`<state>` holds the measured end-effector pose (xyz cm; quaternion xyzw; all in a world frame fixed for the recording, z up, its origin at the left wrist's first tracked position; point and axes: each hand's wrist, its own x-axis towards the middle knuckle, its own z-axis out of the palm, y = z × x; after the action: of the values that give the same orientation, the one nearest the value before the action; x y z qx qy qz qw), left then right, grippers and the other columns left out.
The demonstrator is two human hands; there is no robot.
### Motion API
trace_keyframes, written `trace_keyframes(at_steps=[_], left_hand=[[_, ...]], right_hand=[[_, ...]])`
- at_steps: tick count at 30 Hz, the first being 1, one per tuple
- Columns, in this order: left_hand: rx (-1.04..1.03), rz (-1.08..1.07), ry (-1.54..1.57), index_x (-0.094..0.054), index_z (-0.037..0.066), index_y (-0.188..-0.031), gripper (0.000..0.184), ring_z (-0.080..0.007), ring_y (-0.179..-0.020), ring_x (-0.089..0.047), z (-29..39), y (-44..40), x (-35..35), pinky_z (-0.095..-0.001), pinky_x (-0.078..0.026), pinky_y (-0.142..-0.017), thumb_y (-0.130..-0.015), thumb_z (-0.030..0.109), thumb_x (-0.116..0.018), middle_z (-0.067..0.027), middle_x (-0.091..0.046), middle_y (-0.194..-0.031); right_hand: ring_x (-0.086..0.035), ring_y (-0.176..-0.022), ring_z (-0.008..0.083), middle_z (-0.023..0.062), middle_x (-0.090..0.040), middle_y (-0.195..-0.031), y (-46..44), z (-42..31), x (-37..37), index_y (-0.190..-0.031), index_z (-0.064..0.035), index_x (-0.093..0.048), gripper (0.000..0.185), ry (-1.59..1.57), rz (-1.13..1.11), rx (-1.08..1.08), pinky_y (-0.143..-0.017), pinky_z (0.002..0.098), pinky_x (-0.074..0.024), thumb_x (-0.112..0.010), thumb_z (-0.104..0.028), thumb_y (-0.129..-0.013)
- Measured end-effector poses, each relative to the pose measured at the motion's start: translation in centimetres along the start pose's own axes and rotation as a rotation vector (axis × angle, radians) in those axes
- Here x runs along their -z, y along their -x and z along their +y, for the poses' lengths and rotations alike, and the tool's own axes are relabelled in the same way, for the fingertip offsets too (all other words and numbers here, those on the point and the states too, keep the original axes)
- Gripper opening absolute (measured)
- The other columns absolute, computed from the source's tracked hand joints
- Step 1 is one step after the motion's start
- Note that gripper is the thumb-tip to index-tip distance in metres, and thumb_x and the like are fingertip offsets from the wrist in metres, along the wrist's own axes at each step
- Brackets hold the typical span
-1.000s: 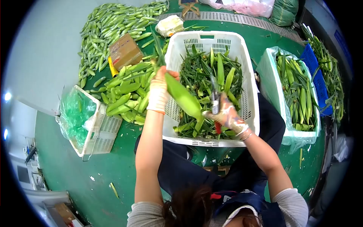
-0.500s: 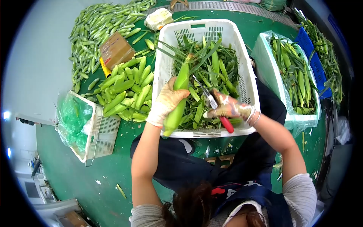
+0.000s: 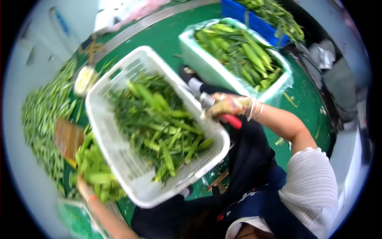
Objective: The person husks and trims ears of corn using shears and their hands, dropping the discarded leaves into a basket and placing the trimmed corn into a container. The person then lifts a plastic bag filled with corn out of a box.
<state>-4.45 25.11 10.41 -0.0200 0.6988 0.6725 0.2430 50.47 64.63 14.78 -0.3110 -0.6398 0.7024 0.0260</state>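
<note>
Down at the left, my left hand (image 3: 84,188) is at the pile of trimmed corn (image 3: 104,191), closed around one end of a green ear of corn (image 3: 99,177); its fingers are blurred and partly hidden. My right hand (image 3: 227,105) grips pruning shears with a red handle (image 3: 232,120), their metal part pointing up and left. It hovers by the right rim of a white plastic crate (image 3: 145,202). Inside the crate lie loose green leaves and husk pieces (image 3: 159,123).
A lined white bin (image 3: 234,81) of unhusked corn stands upper right, beside a blue crate (image 3: 254,20) with leaves. At left are a cardboard box (image 3: 67,137), many wrapped ears (image 3: 41,119) on the floor and a pale bundle (image 3: 85,81). A green plastic bag (image 3: 75,217) sits lower left.
The view has swung round to the right. My left hand has carried the ear of corn from above the crate to the pile at left. My right hand still holds the shears.
</note>
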Motion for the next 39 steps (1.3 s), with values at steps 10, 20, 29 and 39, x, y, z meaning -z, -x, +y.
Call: trace_keyframes(at_steps=[10, 20, 29, 39], left_hand=[[-0.210, 0.543, -0.752, -0.051, -0.001, -0.129, 0.054, -0.0252, -0.111, -0.058, -3.2, -15.4, 8.0, -0.0340, -0.049, -0.086, -0.089, 0.036, -0.056, -0.0151, -0.057, -0.127], [-0.271, -0.374, -0.167, -0.054, 0.003, -0.122, 0.045, -0.0162, -0.090, -0.060, 6.8, 1.2, -13.5, -0.0224, -0.046, -0.075, -0.092, 0.037, -0.054, -0.0077, -0.062, -0.105], [-0.151, -0.742, 0.273, -0.053, -0.003, -0.117, 0.037, -0.0223, -0.097, -0.059, 0.5, 24.0, -27.8, -0.0357, -0.047, -0.088, -0.093, 0.025, -0.056, -0.0120, -0.061, -0.107], [-0.206, 0.132, 0.895, -0.053, 0.004, -0.091, 0.023, -0.0261, -0.084, -0.053, 1.1, 16.8, -15.3, -0.0399, -0.046, -0.083, -0.086, 0.026, -0.057, -0.0102, -0.056, -0.085]], right_hand=[[-0.064, -0.095, 0.0329, 0.0200, -0.065, -0.104, 0.5, 12.3, 28.6, -0.097, -0.0014, -0.065, 0.039, 0.894, 1.168, -0.703, -0.081, 0.0380, -0.0505, -0.066, -0.029, -0.070], [-0.061, -0.071, 0.0229, 0.0106, -0.061, -0.078, 5.3, 7.0, 18.3, -0.091, -0.0034, -0.052, 0.049, 0.426, 1.127, -0.216, -0.061, 0.0384, -0.0504, -0.081, -0.031, -0.063], [-0.059, -0.085, 0.0401, 0.0230, -0.060, -0.093, 1.1, -4.2, -7.0, -0.106, 0.0010, -0.046, 0.055, 0.771, 0.250, 0.660, -0.075, 0.0452, -0.0472, -0.074, -0.030, -0.070], [-0.061, -0.088, 0.0297, 0.0197, -0.061, -0.092, 0.0, -1.0, -19.9, -0.115, 0.0069, -0.042, 0.079, 0.339, -0.098, 0.027, -0.081, 0.0361, -0.0481, -0.078, -0.042, -0.065]])
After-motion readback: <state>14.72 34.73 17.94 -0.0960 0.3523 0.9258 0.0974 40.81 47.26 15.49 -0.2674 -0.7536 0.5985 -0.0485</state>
